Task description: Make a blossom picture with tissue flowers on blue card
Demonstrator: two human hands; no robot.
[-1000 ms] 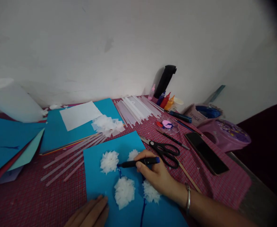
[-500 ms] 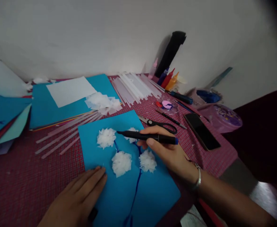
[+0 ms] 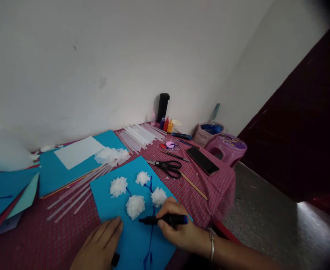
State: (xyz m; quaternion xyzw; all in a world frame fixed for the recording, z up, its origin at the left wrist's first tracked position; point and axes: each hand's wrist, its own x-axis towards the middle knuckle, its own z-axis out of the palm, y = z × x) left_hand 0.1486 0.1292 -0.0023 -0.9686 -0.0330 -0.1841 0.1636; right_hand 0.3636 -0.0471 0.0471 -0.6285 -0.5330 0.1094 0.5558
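Observation:
A blue paper sheet (image 3: pixel 117 210) lies in front of me on the red checked cloth. It carries several white tissue flowers (image 3: pixel 135 206) joined by dark blue drawn stems (image 3: pixel 150 240). My right hand (image 3: pixel 179 228) is closed around a black marker (image 3: pixel 165 219), whose tip rests on the sheet just below the flowers. My left hand (image 3: pixel 100 245) lies flat, fingers stretched out, on the sheet's near left corner. A small dark object, maybe the marker's cap, sits under its palm edge (image 3: pixel 115 259).
Black scissors (image 3: pixel 167 167), a thin wooden stick (image 3: pixel 193 184) and a phone (image 3: pixel 202 160) lie to the right. White paper strips (image 3: pixel 138 135), paint bottles (image 3: pixel 166 124), a black flask (image 3: pixel 162 107) and a pink stool (image 3: pixel 227 148) stand behind. More blue sheets (image 3: pixel 52 172) lie left. The table edge drops at right.
My right hand has come down and toward me with the marker, its tip now below the flowers. The view has swung right and pulled back. My left hand stays flat on the sheet.

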